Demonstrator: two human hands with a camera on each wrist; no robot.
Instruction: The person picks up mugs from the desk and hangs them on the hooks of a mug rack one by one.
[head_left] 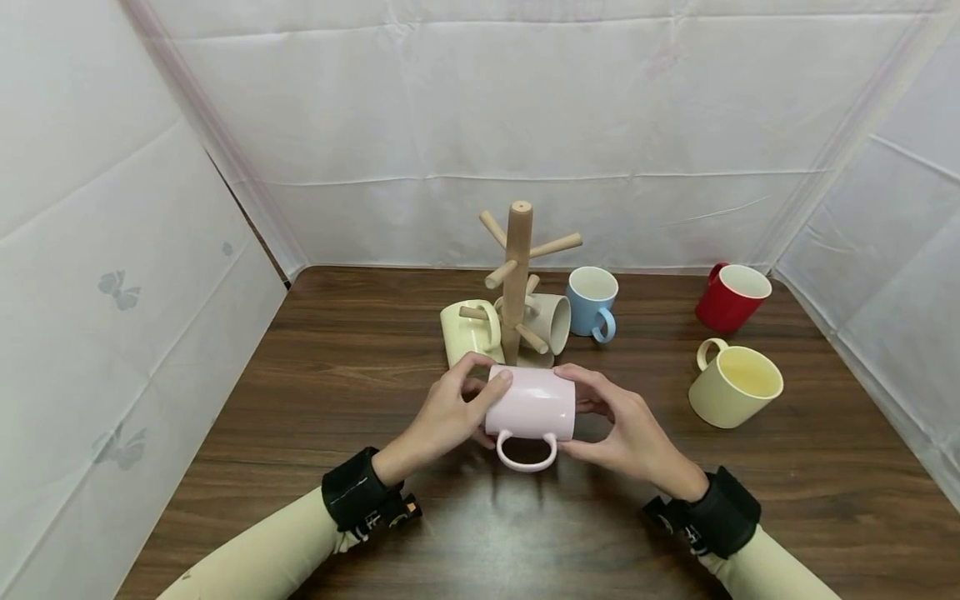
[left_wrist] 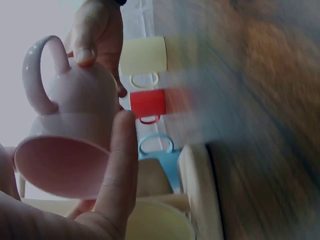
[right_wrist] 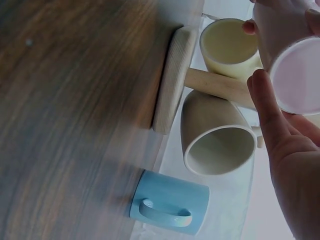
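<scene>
A pink mug point(head_left: 531, 404) lies sideways in the air in front of a wooden mug tree point(head_left: 517, 258), its handle towards me. My left hand point(head_left: 446, 408) holds the end with the open mouth, thumb on the outer wall. At the base end my right hand point(head_left: 626, 429) grips the mug between thumb and fingers. In the left wrist view the mouth of the pink mug point(left_wrist: 65, 165) faces the left palm. On the tree's lower pegs hang a pale yellow mug point(head_left: 461, 333) on the left and a beige mug point(head_left: 551, 321) on the right.
Right of the tree stands a blue mug point(head_left: 588, 300). Farther right are a red mug point(head_left: 723, 304) and another yellow mug point(head_left: 723, 400), both on the brown wooden table point(head_left: 315, 367). White cloth walls point(head_left: 480, 100) enclose the back and sides. Several pegs stick out from the upper post.
</scene>
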